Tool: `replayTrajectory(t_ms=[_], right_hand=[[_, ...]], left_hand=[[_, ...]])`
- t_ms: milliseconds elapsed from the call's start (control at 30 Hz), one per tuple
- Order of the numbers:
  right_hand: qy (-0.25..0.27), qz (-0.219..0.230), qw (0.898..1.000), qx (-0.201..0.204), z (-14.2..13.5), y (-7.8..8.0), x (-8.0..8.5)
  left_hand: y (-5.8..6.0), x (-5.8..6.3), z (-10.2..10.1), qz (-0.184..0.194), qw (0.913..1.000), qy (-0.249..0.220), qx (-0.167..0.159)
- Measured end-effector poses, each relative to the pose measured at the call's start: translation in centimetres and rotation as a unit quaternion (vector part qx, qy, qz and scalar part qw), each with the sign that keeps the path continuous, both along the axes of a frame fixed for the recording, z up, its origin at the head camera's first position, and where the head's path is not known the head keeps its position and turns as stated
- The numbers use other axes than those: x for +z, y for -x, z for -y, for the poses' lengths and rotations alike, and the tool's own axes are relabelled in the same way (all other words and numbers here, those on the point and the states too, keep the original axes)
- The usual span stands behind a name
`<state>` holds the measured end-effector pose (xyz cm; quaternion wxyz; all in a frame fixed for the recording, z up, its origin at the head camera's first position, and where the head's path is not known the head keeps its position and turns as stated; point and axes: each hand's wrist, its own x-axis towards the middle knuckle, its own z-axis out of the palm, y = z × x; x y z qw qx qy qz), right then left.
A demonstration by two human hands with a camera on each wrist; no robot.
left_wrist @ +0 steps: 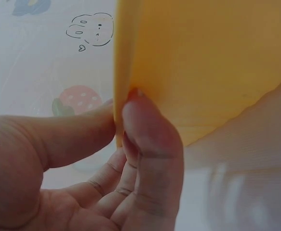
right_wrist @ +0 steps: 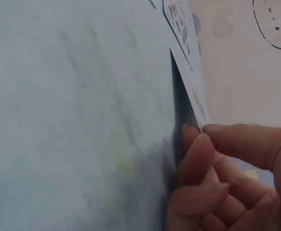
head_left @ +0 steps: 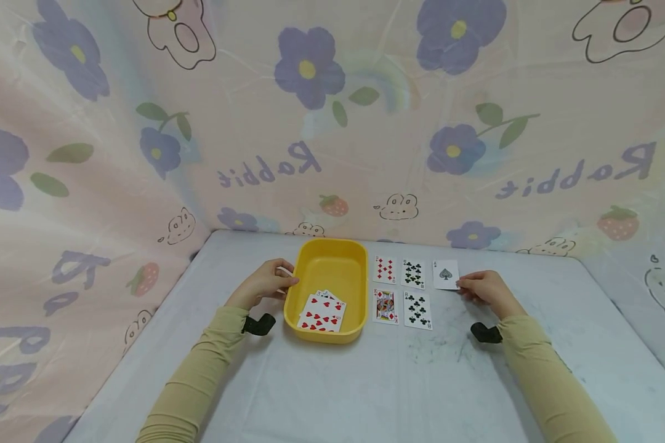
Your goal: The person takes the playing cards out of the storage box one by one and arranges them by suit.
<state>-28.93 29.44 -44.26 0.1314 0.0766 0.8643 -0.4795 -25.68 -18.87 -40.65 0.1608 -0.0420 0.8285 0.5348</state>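
On the left side of a yellow plastic tray [head_left: 364,277], my left hand [head_left: 267,280] pinches the rim between thumb and fingers. The left wrist view shows the thumb outside the wall and a fingertip over its inner face. My right hand [head_left: 484,288] pinches the right edge of an ace of spades [head_left: 445,274] between thumb and finger. In the right wrist view that playing card [right_wrist: 192,101] is tilted, its held edge lifted off the table. Inside the tray's near end lie overlapping playing cards [head_left: 322,312], hearts uppermost.
Right of the tray, face-up cards lie in two rows: a diamonds card [head_left: 385,269] and a clubs card [head_left: 413,274] behind, a king [head_left: 385,306] and another clubs card [head_left: 418,310] in front. A patterned curtain [head_left: 366,154] hangs behind the white-covered table [head_left: 332,394].
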Motion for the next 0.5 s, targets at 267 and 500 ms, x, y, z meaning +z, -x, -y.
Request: replayTrajectory(t_ms=[267, 500], right_hand=[[-0.018, 0.006, 1.0, -0.006, 0.0, -0.02, 0.19], [-0.03, 0.009, 0.999, -0.012, 0.1, -0.09, 0.14]], left_hand=[[-0.02, 0.01, 0.07, 0.001, 1.0, 0.002, 0.001], [0.04, -0.13, 0.12, -0.001, 1.0, 0.005, -0.001]])
